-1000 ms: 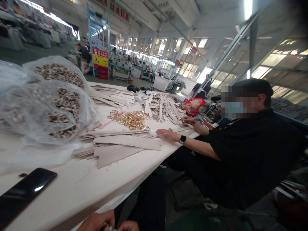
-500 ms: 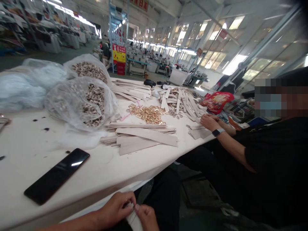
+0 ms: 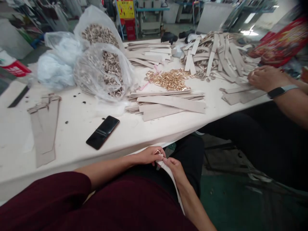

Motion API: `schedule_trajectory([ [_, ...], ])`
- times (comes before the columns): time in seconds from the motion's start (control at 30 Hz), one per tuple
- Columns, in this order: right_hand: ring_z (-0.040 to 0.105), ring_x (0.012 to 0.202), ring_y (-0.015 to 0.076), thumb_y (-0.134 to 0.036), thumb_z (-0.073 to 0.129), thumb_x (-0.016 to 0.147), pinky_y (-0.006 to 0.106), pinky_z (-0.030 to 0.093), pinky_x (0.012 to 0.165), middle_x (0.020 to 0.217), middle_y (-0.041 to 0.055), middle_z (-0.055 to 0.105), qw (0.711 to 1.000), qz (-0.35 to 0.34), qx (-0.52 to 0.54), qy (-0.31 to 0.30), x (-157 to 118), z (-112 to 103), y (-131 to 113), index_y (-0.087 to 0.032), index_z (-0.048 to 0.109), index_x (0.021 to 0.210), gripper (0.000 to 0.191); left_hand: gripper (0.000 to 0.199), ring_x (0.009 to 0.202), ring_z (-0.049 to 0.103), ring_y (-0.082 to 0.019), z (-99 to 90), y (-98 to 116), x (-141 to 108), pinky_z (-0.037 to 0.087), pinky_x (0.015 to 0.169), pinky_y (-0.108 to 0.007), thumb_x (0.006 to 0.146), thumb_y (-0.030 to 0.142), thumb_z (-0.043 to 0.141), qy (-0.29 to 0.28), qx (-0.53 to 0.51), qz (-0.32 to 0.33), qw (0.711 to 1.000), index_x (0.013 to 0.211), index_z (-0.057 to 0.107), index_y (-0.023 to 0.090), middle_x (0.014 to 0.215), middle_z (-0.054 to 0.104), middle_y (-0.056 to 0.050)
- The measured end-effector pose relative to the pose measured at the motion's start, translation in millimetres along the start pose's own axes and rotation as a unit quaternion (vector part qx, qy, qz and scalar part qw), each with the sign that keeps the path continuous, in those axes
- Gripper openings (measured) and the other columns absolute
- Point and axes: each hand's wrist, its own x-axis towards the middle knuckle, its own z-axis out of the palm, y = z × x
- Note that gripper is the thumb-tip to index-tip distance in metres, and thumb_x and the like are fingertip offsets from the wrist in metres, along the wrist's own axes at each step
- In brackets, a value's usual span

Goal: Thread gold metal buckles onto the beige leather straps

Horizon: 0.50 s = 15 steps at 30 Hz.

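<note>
Over my lap, in front of the table edge, my left hand pinches the end of a pale beige strap, where a small gold buckle shows between the fingers. Close against it, my right hand grips the same strap just below the buckle. The strap's long tail hangs down along my right forearm. On the table ahead lie a stack of flat beige strips and a heap of gold buckles.
A black phone lies near the table edge. Finished-looking straps rest at left. Clear bags of beige loops stand behind. At right, a co-worker's hands are beside more strips and a strap pile.
The view has tilted down and turned left, bringing my lap, sleeve and the straps at left into sight. Both hands stay together on the strap; the gold buckle now shows.
</note>
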Motion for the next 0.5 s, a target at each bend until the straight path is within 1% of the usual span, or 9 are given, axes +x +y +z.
schedule_trajectory([
  [0.07, 0.043, 0.041, 0.0062, -0.047, 0.078, 0.059, 0.019, 0.027, 0.041, 0.049, -0.0001, 0.061, 1.000, 0.005, 0.009, -0.003, -2.3, 0.6, -0.2, -0.014, 0.056, 0.056, 0.040, 0.035, 0.064, 0.061, -0.013, -7.5, 3.6, -1.1, 0.045, 0.048, -0.018, 0.081, 0.045, 0.058, -0.053, -0.015, -0.005, 0.998, 0.101, 0.051, 0.017, 0.081, 0.060, -0.003],
  [0.13, 0.037, 0.036, 0.0050, -0.050, 0.077, 0.059, 0.019, 0.023, 0.037, 0.043, -0.0029, 0.056, 1.000, 0.013, 0.019, -0.004, -3.1, 0.3, 0.3, -0.015, 0.055, 0.056, 0.042, 0.041, 0.068, 0.063, -0.015, -15.0, 5.8, -2.4, 0.046, 0.049, -0.019, 0.078, 0.043, 0.063, -0.096, -0.016, -0.015, 0.995, 0.108, 0.049, 0.019, 0.082, 0.062, -0.003],
  [0.2, 0.031, 0.032, 0.0038, -0.052, 0.076, 0.059, 0.019, 0.017, 0.034, 0.038, -0.0063, 0.047, 0.999, 0.023, 0.027, -0.005, -2.5, -0.5, 1.6, -0.015, 0.055, 0.057, 0.042, 0.047, 0.065, 0.064, -0.015, -20.0, 5.8, -3.4, 0.047, 0.049, -0.019, 0.078, 0.040, 0.065, -0.119, -0.022, -0.032, 0.992, 0.115, 0.045, 0.020, 0.077, 0.061, -0.002],
  [0.23, 0.029, 0.032, 0.0037, -0.052, 0.076, 0.059, 0.019, 0.016, 0.034, 0.037, -0.0071, 0.045, 0.999, 0.028, 0.030, -0.006, -2.1, -0.7, 2.2, -0.016, 0.055, 0.058, 0.042, 0.046, 0.061, 0.064, -0.015, -21.2, 5.2, -3.8, 0.047, 0.049, -0.019, 0.079, 0.040, 0.064, -0.121, -0.028, -0.039, 0.991, 0.116, 0.044, 0.020, 0.074, 0.061, -0.001],
  [0.27, 0.029, 0.032, 0.0036, -0.052, 0.075, 0.060, 0.019, 0.015, 0.034, 0.037, -0.0073, 0.045, 0.999, 0.032, 0.032, -0.006, -1.9, -0.6, 2.5, -0.016, 0.056, 0.059, 0.042, 0.044, 0.059, 0.064, -0.015, -21.6, 4.4, -4.1, 0.047, 0.049, -0.019, 0.081, 0.040, 0.061, -0.118, -0.035, -0.042, 0.992, 0.116, 0.043, 0.020, 0.072, 0.060, 0.000],
  [0.33, 0.030, 0.032, 0.0037, -0.052, 0.075, 0.060, 0.019, 0.016, 0.034, 0.038, -0.0071, 0.045, 0.999, 0.032, 0.033, -0.005, -2.7, 1.2, 1.5, -0.016, 0.055, 0.060, 0.042, 0.040, 0.061, 0.064, -0.015, -19.9, 3.4, -4.6, 0.048, 0.049, -0.020, 0.083, 0.040, 0.059, -0.106, -0.045, -0.040, 0.993, 0.114, 0.044, 0.019, 0.074, 0.060, -0.001],
  [0.4, 0.031, 0.034, 0.0038, -0.053, 0.076, 0.057, 0.020, 0.017, 0.036, 0.040, -0.0066, 0.046, 0.999, 0.021, 0.027, 0.000, -4.7, 5.4, -1.4, -0.016, 0.053, 0.057, 0.043, 0.039, 0.065, 0.063, -0.015, -16.2, 3.3, -4.8, 0.048, 0.049, -0.020, 0.079, 0.037, 0.061, -0.086, -0.041, -0.033, 0.995, 0.111, 0.046, 0.019, 0.080, 0.060, -0.001],
  [0.47, 0.032, 0.036, 0.0041, -0.053, 0.078, 0.053, 0.020, 0.019, 0.039, 0.041, -0.0059, 0.047, 1.000, 0.002, 0.016, 0.008, -4.9, 10.2, -3.4, -0.017, 0.050, 0.054, 0.046, 0.039, 0.065, 0.059, -0.013, -12.2, 1.7, -3.4, 0.048, 0.047, -0.018, 0.073, 0.031, 0.065, -0.045, -0.020, -0.026, 0.998, 0.106, 0.049, 0.020, 0.077, 0.057, 0.001],
  [0.5, 0.031, 0.037, 0.0043, -0.055, 0.078, 0.050, 0.020, 0.020, 0.040, 0.040, -0.0058, 0.046, 1.000, -0.009, 0.011, 0.012, -3.4, 11.8, -3.1, -0.017, 0.048, 0.051, 0.048, 0.036, 0.062, 0.055, -0.012, -10.8, -0.2, -1.7, 0.047, 0.044, -0.018, 0.070, 0.028, 0.065, -0.011, -0.009, -0.022, 1.000, 0.102, 0.051, 0.019, 0.072, 0.053, 0.003],
])
